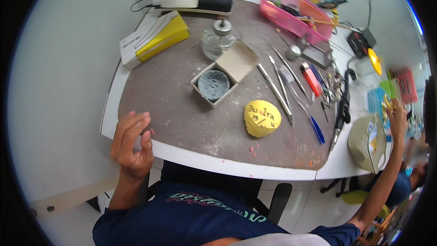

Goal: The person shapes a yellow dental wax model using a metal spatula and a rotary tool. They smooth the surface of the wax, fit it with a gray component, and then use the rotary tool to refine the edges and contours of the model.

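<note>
My left hand (pixel 132 143) hovers over the table's left front edge, empty, fingers loosely bent and thumb apart. Small pink crumbs lie beside its fingertips. Far to the right, my outstretched right hand (pixel 397 117) is at a blue container (pixel 377 100), close to something yellow inside; its fingers are too small to make out. A yellow plaster block (pixel 262 119) with handwriting on it rests on the brown table mat (pixel 177 114). Behind it to the left, an open cardboard box (pixel 232 86) holds a round grey-blue block (pixel 213 85).
A glass spirit burner (pixel 217 41) stands behind the box. Metal carving tools (pixel 275 89), a brush with a blue handle tip (pixel 314 125) and a red lighter (pixel 311 79) lie to the right. Around these are a yellow-white carton (pixel 157 41), pink basket (pixel 291 9) and woven basket (pixel 364 148).
</note>
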Motion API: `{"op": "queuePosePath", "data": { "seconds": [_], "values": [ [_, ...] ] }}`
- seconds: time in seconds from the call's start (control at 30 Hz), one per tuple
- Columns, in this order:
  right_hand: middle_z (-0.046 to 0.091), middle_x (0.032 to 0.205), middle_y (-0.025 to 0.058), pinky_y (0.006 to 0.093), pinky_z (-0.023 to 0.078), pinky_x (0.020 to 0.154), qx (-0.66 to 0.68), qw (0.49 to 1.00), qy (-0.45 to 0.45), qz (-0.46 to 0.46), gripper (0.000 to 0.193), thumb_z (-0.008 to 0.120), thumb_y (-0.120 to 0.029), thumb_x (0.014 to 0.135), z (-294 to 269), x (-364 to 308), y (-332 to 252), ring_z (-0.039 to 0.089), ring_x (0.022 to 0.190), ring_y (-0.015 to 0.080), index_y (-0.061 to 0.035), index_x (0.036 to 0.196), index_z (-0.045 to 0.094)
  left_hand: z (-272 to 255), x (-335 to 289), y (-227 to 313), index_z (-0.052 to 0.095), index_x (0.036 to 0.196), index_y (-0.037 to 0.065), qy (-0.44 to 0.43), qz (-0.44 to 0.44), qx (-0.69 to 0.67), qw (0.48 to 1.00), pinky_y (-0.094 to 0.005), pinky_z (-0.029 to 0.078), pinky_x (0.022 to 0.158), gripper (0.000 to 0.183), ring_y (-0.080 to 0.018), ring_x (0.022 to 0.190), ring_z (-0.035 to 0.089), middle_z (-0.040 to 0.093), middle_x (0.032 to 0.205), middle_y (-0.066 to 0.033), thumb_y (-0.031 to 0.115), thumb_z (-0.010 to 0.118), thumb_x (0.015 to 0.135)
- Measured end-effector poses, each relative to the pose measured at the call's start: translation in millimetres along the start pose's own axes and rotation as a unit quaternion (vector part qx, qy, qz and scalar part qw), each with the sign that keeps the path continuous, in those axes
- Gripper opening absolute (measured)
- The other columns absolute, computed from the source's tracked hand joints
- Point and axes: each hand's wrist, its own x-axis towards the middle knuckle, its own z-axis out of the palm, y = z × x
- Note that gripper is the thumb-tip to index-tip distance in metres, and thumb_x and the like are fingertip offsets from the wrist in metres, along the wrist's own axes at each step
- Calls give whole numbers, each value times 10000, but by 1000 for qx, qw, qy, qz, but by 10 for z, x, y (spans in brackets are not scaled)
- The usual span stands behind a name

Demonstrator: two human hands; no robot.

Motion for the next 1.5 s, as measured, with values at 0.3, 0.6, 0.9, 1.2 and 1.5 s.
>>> {"op": "queuePosePath", "data": {
  "seconds": [0.3, 0.6, 0.9, 1.2, 1.5],
  "values": [
    [651, 1231, 172, 354, 554, 829, 156, 985, -74, 9, 507, 654, 29, 870, 579, 307, 694, 705, 966, 278, -60, 1355, 539, 125, -138, -176, 628, 960, -87, 73, 88, 21, 993, -603, 525, 935, 408, -339, 838, 696, 661, 890, -230, 196, 336, 925],
    [667, 1219, 162, 418, 533, 872, 66, 996, 55, -24, 385, 649, -102, 929, -257, 285, -130, 682, 1014, 304, -64, 1307, 588, 202, -20, -173, 659, 991, -36, 27, 69, -29, 997, -536, 528, 950, 263, -306, 887, 696, 685, 935, -182, 141, 495, 888],
    [701, 1081, 129, 391, 563, 839, 242, 938, 19, -249, 240, 641, -70, 908, -867, 282, -2465, 696, 938, 318, -51, 1145, 675, 84, 652, 270, 580, 1211, 18, -187, -31, -181, 965, -358, 536, 852, 415, -280, 968, 666, 656, 1119, -144, 27, 704, 815],
    [647, 1221, 120, 434, 541, 843, 180, 922, -8, -342, 299, 665, -96, 871, -272, 712, -3153, 668, 996, 333, -77, 1169, 669, 519, 1079, 316, 518, 1030, 5, -335, -79, -281, 896, -306, 552, 802, 220, -215, 923, 667, 655, 1057, -128, 18, 671, 874],
    [717, 1002, 81, 329, 568, 863, 440, 829, 122, -323, 335, 773, -150, 840, -1040, 728, -3522, 702, 926, 195, -95, 1161, 697, 751, 1015, 121, 467, 1267, 28, -198, -144, -346, 906, -388, 440, 1082, 456, -226, 1301, 489, 513, 1358, -155, 34, 687, 867]
  ]
}}
